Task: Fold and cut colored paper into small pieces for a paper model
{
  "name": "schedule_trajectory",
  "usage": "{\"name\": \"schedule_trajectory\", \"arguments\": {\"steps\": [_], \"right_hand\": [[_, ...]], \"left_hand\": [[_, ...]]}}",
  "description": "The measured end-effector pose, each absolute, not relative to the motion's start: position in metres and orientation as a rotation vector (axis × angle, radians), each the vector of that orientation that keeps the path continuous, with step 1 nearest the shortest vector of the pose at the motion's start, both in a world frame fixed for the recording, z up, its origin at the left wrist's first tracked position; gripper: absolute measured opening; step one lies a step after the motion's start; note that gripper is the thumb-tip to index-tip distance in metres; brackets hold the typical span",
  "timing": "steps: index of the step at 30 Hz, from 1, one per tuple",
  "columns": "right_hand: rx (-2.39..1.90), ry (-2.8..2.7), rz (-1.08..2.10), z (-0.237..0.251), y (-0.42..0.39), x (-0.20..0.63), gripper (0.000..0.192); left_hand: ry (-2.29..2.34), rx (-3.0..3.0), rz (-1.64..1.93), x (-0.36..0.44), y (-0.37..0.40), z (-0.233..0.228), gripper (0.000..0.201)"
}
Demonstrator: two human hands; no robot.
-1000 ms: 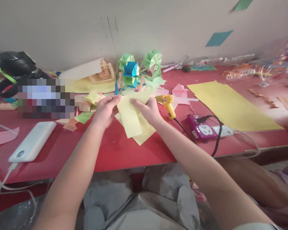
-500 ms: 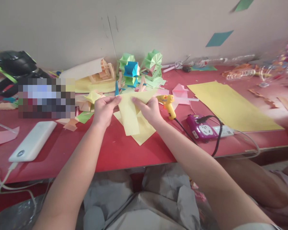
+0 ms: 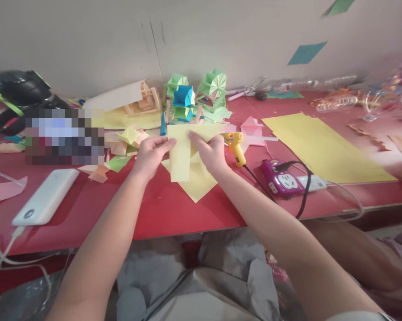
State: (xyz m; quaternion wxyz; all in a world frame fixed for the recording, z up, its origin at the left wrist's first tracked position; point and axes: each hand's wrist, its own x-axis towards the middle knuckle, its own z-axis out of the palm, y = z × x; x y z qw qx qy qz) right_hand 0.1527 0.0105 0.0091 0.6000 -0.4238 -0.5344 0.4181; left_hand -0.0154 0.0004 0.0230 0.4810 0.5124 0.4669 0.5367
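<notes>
My left hand (image 3: 150,155) and my right hand (image 3: 211,152) both pinch a pale yellow paper sheet (image 3: 181,156) above the red table (image 3: 160,209). The sheet hangs down in a folded strip between the hands, its upper part spreading toward the right thumb. Under it a second yellow sheet (image 3: 196,185) lies flat on the table. A yellow glue gun (image 3: 234,148) rests just right of my right hand.
Green, blue and orange folded paper models (image 3: 187,98) stand by the wall. A large yellow sheet (image 3: 321,147) lies right. A purple power strip (image 3: 283,180) with a black cable sits front right; a white power bank (image 3: 45,197) front left. Paper scraps (image 3: 120,142) lie left.
Both hands have lifted the yellow sheet slightly away from me and turned it, so the hanging strip now looks shorter and more upright. Nothing else moved.
</notes>
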Motion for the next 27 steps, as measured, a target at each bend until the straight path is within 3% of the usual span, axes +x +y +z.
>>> {"name": "schedule_trajectory", "arguments": {"steps": [9, 27], "right_hand": [[-0.967, -1.190, 0.918, 0.014, 0.011, 0.155, 0.031], [-1.041, -1.177, 0.722, 0.015, 0.014, 0.161, 0.047]], "left_hand": [[1.108, 1.266, 1.234, -0.010, -0.004, 0.028, 0.045], [1.089, 1.447, 1.123, -0.015, 0.002, 0.019, 0.046]]}}
